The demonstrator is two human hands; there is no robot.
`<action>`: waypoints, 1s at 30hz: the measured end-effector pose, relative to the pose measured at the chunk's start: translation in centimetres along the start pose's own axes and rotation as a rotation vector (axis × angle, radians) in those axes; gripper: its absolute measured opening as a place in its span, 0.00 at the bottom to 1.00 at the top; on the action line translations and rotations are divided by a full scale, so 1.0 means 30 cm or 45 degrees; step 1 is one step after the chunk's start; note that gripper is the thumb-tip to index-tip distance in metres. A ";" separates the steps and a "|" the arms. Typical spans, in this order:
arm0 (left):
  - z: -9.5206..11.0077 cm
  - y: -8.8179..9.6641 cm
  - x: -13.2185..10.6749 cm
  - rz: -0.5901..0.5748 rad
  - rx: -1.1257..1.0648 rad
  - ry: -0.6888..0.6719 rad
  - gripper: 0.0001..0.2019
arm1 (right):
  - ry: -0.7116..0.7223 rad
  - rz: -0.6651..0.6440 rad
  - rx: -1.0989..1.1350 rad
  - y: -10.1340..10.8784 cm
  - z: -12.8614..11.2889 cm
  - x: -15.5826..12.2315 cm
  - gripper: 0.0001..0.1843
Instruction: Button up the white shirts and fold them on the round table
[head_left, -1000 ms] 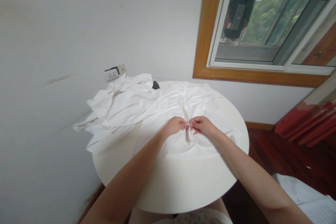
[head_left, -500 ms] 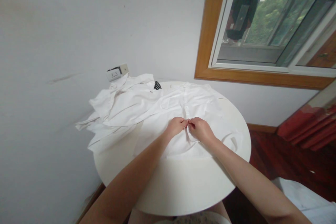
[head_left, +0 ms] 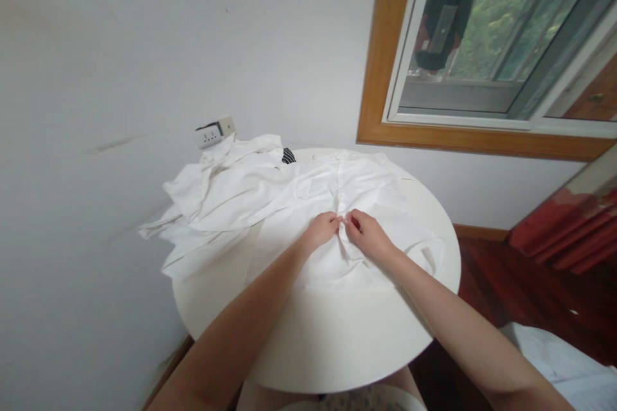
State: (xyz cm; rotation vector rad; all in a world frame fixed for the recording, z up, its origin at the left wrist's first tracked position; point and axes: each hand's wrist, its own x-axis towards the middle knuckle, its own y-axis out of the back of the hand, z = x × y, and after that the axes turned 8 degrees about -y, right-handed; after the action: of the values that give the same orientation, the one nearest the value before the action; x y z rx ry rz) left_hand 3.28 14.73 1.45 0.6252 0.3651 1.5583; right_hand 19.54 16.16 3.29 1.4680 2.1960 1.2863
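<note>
White shirt (head_left: 369, 183), fingers (head_left: 333, 221) (head_left: 355, 216) at its placket (head_left: 339, 173)

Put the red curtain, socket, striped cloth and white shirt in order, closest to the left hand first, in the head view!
1. White shirt: touching the left hand.
2. Striped cloth: at the table's far edge.
3. Socket: farther off, up to the left.
4. Red curtain: far over on the right.

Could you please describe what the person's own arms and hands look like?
Both forearms are bare, with no sleeves in view. The left hand and the right hand are ungloved. I can make out no watch, bracelet or ring on either side; the fingernails are too small to judge.
</note>
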 end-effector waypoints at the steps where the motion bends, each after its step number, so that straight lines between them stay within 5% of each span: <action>1: 0.000 0.000 0.000 0.004 -0.032 0.009 0.14 | -0.017 -0.001 -0.029 -0.006 0.006 0.003 0.14; 12: 0.034 0.020 -0.023 0.024 -0.211 0.011 0.17 | 0.065 -0.164 -0.069 0.001 0.025 0.006 0.15; 30: 0.052 0.026 -0.020 -0.019 -0.431 0.156 0.15 | -0.119 -0.329 0.077 -0.019 0.049 0.025 0.11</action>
State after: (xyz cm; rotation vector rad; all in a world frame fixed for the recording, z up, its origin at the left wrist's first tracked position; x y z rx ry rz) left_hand 3.57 13.84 3.05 0.2650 0.1897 1.6017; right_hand 19.66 17.52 2.18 1.1882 2.2894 1.0547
